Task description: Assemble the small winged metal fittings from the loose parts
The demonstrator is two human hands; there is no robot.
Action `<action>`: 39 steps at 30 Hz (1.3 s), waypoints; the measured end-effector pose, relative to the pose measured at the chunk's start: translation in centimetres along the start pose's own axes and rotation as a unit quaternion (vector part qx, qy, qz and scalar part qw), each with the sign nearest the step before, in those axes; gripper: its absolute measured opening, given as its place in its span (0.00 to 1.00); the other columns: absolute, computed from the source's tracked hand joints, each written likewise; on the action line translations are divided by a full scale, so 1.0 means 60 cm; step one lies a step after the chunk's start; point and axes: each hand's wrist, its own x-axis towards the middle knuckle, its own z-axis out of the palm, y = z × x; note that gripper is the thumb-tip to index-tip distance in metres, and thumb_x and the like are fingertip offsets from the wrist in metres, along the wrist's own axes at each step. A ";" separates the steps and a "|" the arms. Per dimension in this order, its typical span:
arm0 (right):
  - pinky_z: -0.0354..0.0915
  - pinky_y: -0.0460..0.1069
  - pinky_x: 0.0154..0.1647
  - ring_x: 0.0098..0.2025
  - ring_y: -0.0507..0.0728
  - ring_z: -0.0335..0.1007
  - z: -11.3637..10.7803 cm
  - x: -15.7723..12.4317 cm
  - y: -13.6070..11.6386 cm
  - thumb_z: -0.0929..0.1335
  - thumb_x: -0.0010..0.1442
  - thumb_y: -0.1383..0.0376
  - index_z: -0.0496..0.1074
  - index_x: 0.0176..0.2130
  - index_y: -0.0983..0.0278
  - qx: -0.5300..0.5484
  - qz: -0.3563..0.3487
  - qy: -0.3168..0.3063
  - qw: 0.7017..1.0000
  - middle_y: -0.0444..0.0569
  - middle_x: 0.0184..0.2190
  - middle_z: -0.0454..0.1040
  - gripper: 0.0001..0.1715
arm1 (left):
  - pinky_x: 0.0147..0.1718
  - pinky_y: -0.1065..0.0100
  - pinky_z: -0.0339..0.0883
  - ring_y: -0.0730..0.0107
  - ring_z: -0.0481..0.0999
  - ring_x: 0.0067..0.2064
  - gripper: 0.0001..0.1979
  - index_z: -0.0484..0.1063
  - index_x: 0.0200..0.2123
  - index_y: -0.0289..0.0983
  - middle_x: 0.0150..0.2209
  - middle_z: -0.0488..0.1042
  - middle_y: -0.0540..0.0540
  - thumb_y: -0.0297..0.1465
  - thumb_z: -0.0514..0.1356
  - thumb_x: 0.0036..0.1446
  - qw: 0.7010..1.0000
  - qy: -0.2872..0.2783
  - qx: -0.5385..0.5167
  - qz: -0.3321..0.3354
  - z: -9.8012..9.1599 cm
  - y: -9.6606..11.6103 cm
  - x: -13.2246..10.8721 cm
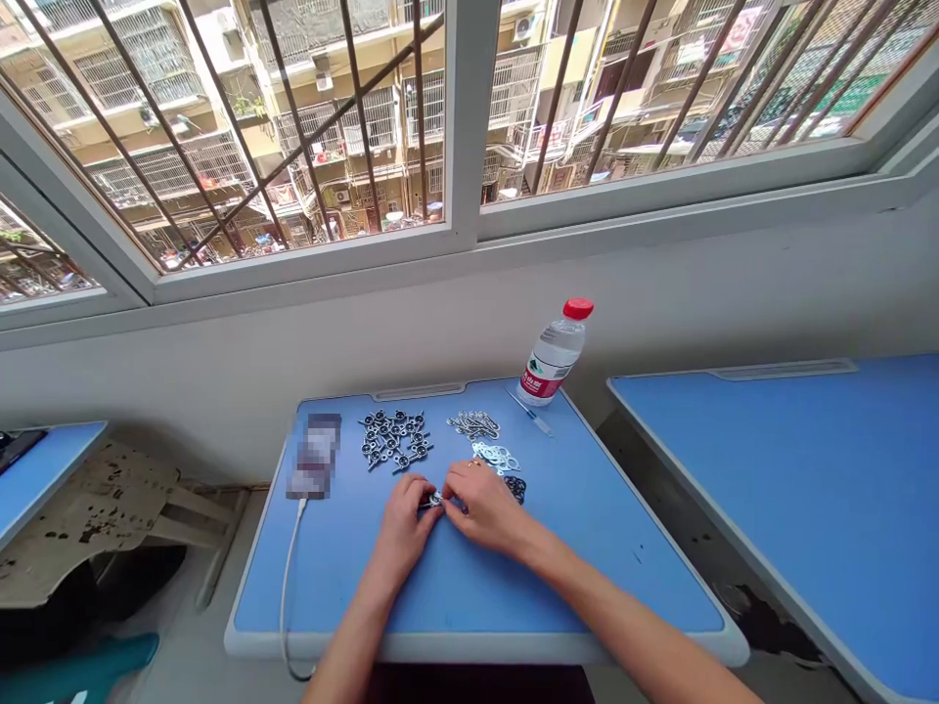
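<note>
1. Left hand (407, 513): grip closed on a small part (435, 499), held just above or on the tabletop (499, 596), near its middle.
2. Right hand (484, 501): fingertips at the same part; whether this grip is closed on it cannot be told.
3. Dark assemblies (397, 437): grouped beyond the left hand.
4. Thin metal pieces (475, 424), pale flat pieces (497, 457): piled beyond the right hand.
5. Black rings (516, 488): beside the right hand, partly hidden.

A small, shiny gold-toned ring (475, 463) circles one of the fingers (456, 485) of the right hand (484, 504). Both slim forearms (591, 592) are bare. At six o'clock, very dark cloth (484, 684) covers the lap.
</note>
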 end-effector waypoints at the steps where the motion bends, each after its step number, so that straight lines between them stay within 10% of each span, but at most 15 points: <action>1: 0.56 0.51 0.37 0.30 0.56 0.64 0.002 0.000 -0.004 0.64 0.53 0.75 0.67 0.26 0.63 -0.010 0.004 0.004 1.000 0.47 0.25 0.71 0.08 | 0.40 0.64 0.68 0.64 0.71 0.40 0.06 0.69 0.36 0.38 0.38 0.70 0.45 0.23 0.56 0.57 1.000 0.001 0.002 0.000 0.000 0.000 0.000; 9: 0.56 0.52 0.39 0.30 0.56 0.64 -0.014 0.002 -0.004 0.66 0.59 0.68 0.69 0.27 0.63 -0.019 -0.019 -0.019 0.999 0.48 0.27 0.72 0.08 | 0.41 0.64 0.68 0.65 0.72 0.40 0.06 0.70 0.35 0.38 0.39 0.70 0.45 0.23 0.55 0.58 1.000 0.003 0.001 0.003 -0.002 0.004 -0.001; 18: 0.56 0.52 0.37 0.31 0.57 0.65 -0.069 -0.002 0.126 0.64 0.58 0.69 0.70 0.30 0.62 0.016 0.148 0.108 0.983 0.47 0.27 0.72 0.06 | 0.44 0.60 0.69 0.61 0.73 0.43 0.07 0.71 0.37 0.39 0.41 0.72 0.44 0.24 0.56 0.56 1.000 -0.018 -0.001 -0.005 -0.008 0.008 0.005; 39: 0.57 0.47 0.26 0.27 0.55 0.66 -0.118 -0.038 0.140 0.68 0.50 0.73 0.73 0.24 0.60 0.082 0.180 -0.060 0.978 0.45 0.23 0.72 0.09 | 0.44 0.60 0.68 0.61 0.72 0.44 0.03 0.69 0.35 0.39 0.41 0.72 0.43 0.28 0.55 0.58 0.999 -0.010 -0.032 -0.009 -0.010 0.003 0.007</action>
